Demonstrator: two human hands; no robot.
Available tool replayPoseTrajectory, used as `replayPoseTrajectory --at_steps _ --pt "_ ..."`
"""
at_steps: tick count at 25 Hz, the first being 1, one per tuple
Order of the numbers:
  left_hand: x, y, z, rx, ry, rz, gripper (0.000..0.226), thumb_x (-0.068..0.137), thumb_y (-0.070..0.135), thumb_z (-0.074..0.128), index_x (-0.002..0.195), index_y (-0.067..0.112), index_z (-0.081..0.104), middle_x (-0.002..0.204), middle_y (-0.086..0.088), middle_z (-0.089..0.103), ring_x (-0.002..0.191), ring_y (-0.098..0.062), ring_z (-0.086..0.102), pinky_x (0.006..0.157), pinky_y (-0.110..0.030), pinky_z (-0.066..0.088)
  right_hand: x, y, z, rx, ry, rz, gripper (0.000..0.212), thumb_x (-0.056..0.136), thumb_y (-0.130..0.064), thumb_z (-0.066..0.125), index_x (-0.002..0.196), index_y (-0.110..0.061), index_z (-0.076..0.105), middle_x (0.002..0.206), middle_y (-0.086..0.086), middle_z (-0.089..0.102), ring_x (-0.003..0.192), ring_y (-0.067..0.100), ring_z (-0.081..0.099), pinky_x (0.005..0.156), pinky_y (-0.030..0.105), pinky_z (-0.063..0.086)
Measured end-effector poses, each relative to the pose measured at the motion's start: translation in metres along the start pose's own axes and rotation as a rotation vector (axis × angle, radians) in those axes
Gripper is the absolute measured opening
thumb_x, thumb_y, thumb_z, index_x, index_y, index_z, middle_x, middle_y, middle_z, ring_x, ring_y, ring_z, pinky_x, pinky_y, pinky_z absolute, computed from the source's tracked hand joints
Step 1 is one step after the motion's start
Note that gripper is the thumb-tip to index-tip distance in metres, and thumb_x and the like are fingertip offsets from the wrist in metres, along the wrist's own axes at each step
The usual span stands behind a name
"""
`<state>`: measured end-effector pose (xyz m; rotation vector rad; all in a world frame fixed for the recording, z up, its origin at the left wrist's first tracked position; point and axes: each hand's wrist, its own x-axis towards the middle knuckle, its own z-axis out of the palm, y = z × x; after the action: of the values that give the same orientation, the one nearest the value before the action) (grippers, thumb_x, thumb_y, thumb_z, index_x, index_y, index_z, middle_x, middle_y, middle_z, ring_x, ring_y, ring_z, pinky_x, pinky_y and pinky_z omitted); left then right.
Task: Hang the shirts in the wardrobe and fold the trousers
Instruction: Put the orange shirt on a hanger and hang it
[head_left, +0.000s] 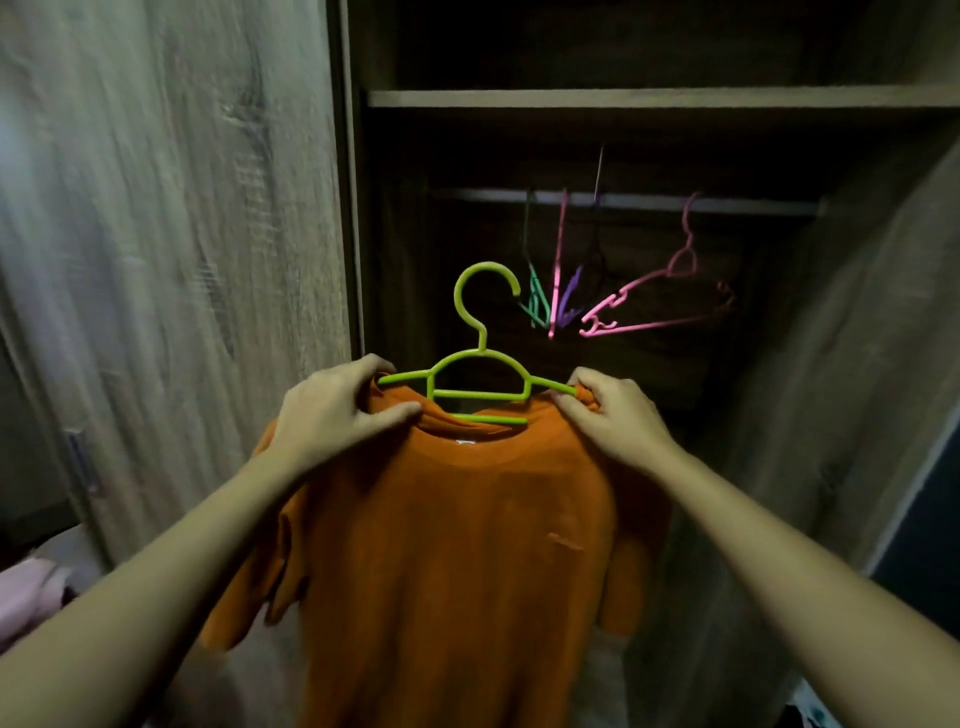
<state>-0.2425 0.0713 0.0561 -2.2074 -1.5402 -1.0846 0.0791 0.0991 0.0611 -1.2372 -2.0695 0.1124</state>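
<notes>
An orange T-shirt (457, 551) hangs in front of me on a lime green hanger (480, 364), whose hook points up and curls to the right. My left hand (332, 410) grips the shirt's left shoulder over the hanger arm. On the other side, my right hand (613, 415) pinches the right shoulder fabric at the hanger's tip. Both hands hold the shirt before the open wardrobe, below its metal rail (649, 200).
Several empty hangers (649, 301) in pink, purple and green dangle from the rail. A wooden shelf (660, 98) runs above it. The wardrobe door (171, 260) stands at the left, a side panel (841, 389) at the right. Pale pink cloth (28, 592) lies low left.
</notes>
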Motion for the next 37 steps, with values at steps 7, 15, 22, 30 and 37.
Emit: replayPoseTrajectory --at_steps 7,15,22,30,37 --pt "0.004 -0.005 -0.011 -0.317 -0.051 -0.069 0.039 0.069 0.065 0.060 0.086 0.030 0.066 0.076 0.010 0.067 0.078 -0.004 0.064 0.066 -0.012 0.050 0.008 0.000 -0.004 0.032 0.051 -0.013 0.018 0.085 -0.041 0.059 0.076 -0.025 0.059 0.068 -0.004 0.060 0.065 0.008 0.058 0.056 0.031 0.046" --pt "0.015 -0.029 -0.032 -0.644 0.006 -0.334 0.004 0.079 0.025 0.071 0.077 0.026 0.075 0.077 0.014 0.072 0.071 0.003 0.064 0.069 -0.018 0.051 0.000 0.046 -0.041 0.204 -0.323 0.226 0.067 0.069 -0.047 0.075 0.126 -0.044 0.040 0.119 -0.013 0.052 0.105 0.006 0.054 0.092 0.031 0.045" --pt "0.023 -0.049 -0.059 -0.711 0.004 -0.422 0.014 0.070 0.033 0.074 0.082 0.025 0.075 0.072 0.006 0.073 0.066 -0.001 0.064 0.063 -0.016 0.050 -0.022 0.083 -0.040 0.490 0.105 0.400 0.017 0.090 -0.039 0.055 0.089 -0.027 0.067 0.094 0.004 0.066 0.083 0.009 0.061 0.069 0.019 0.047" --pt "0.031 -0.014 -0.035 -0.726 -0.081 -0.353 0.013 0.081 0.025 0.069 0.090 0.017 0.072 0.084 0.000 0.072 0.078 -0.006 0.067 0.072 -0.021 0.051 0.023 0.005 -0.049 -0.046 -0.041 -0.108 0.044 0.092 -0.051 0.036 0.122 -0.026 0.058 0.119 -0.006 0.062 0.112 0.011 0.056 0.100 0.041 0.043" --pt "0.033 -0.002 -0.029 -0.728 -0.097 -0.339 0.012 0.082 0.024 0.068 0.091 0.018 0.072 0.084 0.001 0.073 0.081 -0.008 0.068 0.076 -0.026 0.051 0.029 -0.003 -0.042 0.089 -0.034 -0.111 0.032 0.089 -0.049 0.052 0.119 -0.040 0.057 0.119 -0.009 0.062 0.112 0.009 0.055 0.095 0.037 0.046"
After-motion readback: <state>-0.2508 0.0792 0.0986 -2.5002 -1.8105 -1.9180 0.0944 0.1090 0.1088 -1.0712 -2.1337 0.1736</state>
